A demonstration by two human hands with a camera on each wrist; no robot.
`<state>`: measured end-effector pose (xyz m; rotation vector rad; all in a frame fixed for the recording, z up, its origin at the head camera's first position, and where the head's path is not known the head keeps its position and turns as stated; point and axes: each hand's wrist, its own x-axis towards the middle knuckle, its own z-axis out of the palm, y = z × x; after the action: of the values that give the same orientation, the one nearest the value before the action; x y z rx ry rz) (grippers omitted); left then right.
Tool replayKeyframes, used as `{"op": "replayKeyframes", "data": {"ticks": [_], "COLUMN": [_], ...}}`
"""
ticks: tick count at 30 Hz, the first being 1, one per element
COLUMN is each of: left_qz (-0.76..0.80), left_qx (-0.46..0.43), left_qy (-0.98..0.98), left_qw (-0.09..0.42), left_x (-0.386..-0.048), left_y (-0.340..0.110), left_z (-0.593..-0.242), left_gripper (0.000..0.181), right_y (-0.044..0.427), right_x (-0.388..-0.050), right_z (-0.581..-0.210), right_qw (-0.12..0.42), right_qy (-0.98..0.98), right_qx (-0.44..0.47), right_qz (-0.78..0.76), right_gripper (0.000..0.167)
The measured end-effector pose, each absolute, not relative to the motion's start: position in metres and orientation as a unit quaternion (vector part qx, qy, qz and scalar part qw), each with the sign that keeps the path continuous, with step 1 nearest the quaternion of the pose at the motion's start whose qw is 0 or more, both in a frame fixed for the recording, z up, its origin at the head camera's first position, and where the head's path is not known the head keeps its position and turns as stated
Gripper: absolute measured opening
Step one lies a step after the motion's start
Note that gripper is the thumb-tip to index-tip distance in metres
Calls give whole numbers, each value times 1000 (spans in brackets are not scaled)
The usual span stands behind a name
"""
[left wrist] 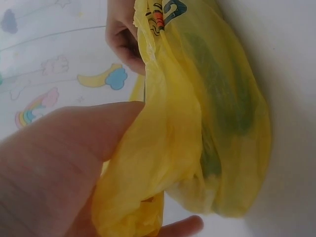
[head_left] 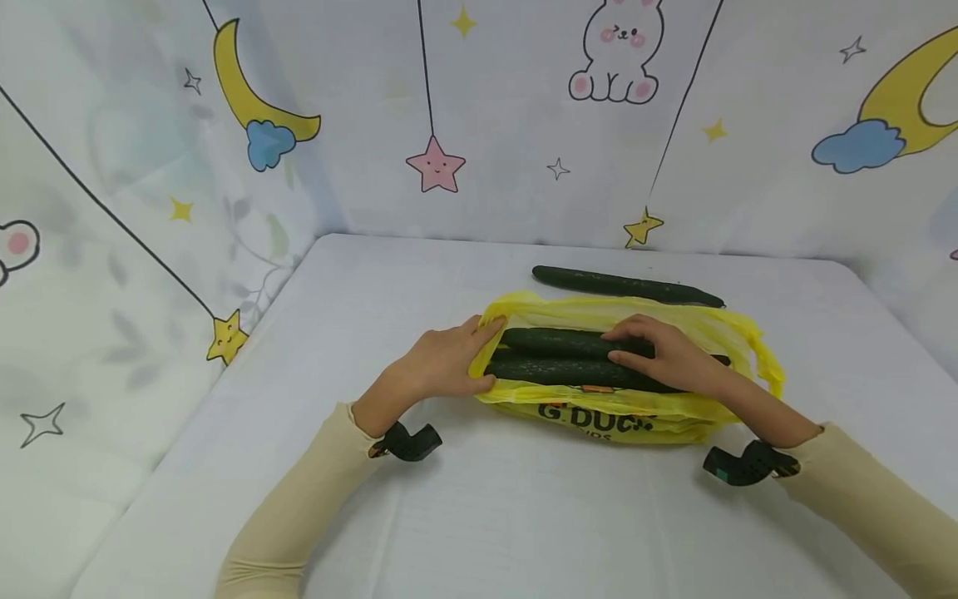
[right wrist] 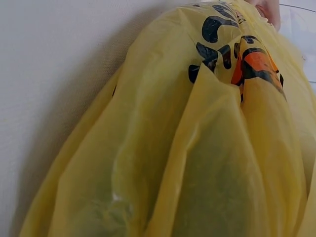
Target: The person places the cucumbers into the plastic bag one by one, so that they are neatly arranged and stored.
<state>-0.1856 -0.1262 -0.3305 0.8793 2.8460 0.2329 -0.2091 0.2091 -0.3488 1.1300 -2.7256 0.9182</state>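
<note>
A yellow plastic bag with dark lettering lies on its side, its mouth spread wide. Inside it, dark green cucumbers lie side by side. My left hand holds the bag's left rim, thumb and fingers spread apart along it. In the left wrist view the thumb lies against the yellow plastic. Reaching into the opening, my right hand grips the upper cucumber between thumb and fingers. The right wrist view shows mostly the bag's side, which hides that hand's fingers.
Another cucumber lies on the white-covered table just behind the bag. A cloth backdrop with printed moons, stars and a bunny rises at the back and left. A black wrist device sits on each forearm.
</note>
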Motion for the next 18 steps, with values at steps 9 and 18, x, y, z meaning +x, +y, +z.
{"op": "replayKeyframes", "data": {"ticks": [9, 18], "left_qz": [75, 76], "left_qx": [298, 295], "left_qy": [949, 949], "left_qw": [73, 76], "left_x": [-185, -184], "left_y": [-126, -126], "left_z": [-330, -330], "left_gripper": [79, 79], "right_y": [211, 209], "right_x": [-211, -211], "right_z": [-351, -345], "right_qw": [7, -34], "right_qy": [-892, -883], "right_qx": [349, 363], "right_qz": [285, 296], "right_gripper": [28, 37]}}
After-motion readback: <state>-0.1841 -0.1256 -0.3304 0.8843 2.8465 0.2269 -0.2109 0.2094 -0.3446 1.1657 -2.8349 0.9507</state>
